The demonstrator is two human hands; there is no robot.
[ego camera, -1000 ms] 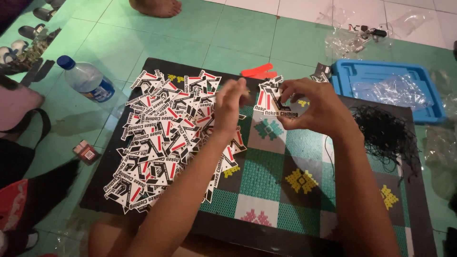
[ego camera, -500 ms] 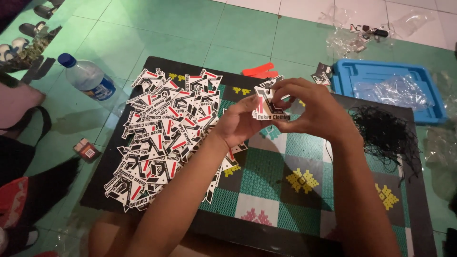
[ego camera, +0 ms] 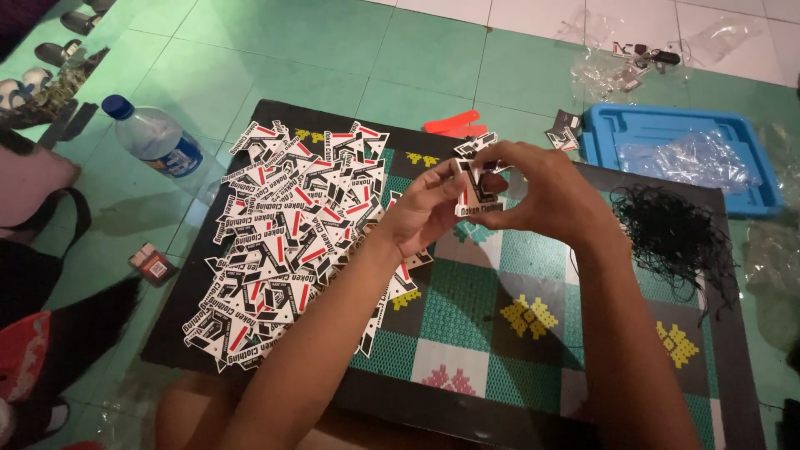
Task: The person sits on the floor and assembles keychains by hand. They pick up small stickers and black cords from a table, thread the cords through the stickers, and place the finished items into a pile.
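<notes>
We have both hands raised together above the far middle of the patterned mat (ego camera: 533,333), and between them sits a small stack of printed card tags (ego camera: 477,187), white with black and red shapes, held upright so that its printed face turns toward us. Our left hand (ego camera: 429,212) comes in from below with its fingers curled up against the near side of the stack, thumb and fingertips pinched on its edge; our right hand (ego camera: 550,196) arches over from the other side, fingers closed around the top and far edge, so the stack is clamped from both sides at once (a grip that seems meant to square the cards and keep them from fanning out). Holding it clear of the mat keeps it apart from the loose heap of tags (ego camera: 287,242) that spreads over the mat's left half, within easy reach of the left arm. To the right of our hands a tangle of black string (ego camera: 675,237) lies on the mat's far right part, near the right forearm. Beyond the mat, on the green tiled floor (ego camera: 333,58), rest a blue plastic tray (ego camera: 667,133) with clear wrapping in it, an orange strip (ego camera: 454,125) just past the mat's edge, and a water bottle (ego camera: 154,137) lying to the left; a small box (ego camera: 152,263) sits lower by the mat's left edge.
</notes>
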